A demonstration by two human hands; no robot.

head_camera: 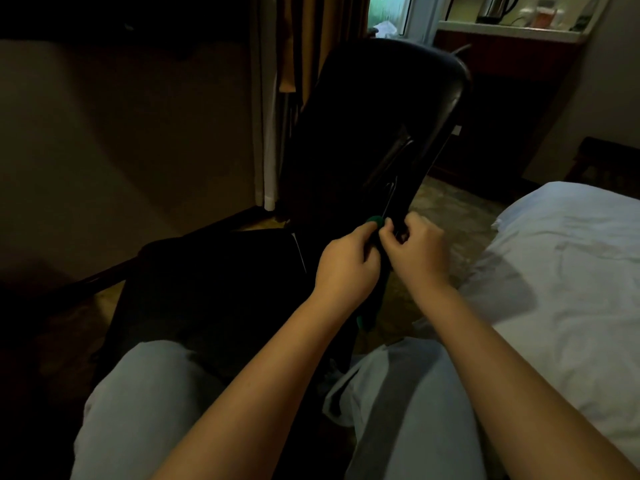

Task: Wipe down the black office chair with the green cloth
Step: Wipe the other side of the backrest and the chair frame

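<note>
The black office chair [374, 119] stands in front of me in a dim room, its backrest leaning up and away and its dark seat [214, 282] to the left. My left hand [346, 268] grips the green cloth [375, 222] at the lower right edge of the backrest; a bit of green shows above the fingers and another bit hangs below the wrist. My right hand [415, 251] is right beside it, fingers curled round the same edge of the chair and touching the cloth. Most of the cloth is hidden.
A bed with white sheets [568, 271] lies close on the right. My knees in light trousers [145, 403] are at the bottom. Curtains [273, 98] hang behind the chair. A counter with a kettle [495, 8] is at the far right, patterned carpet between.
</note>
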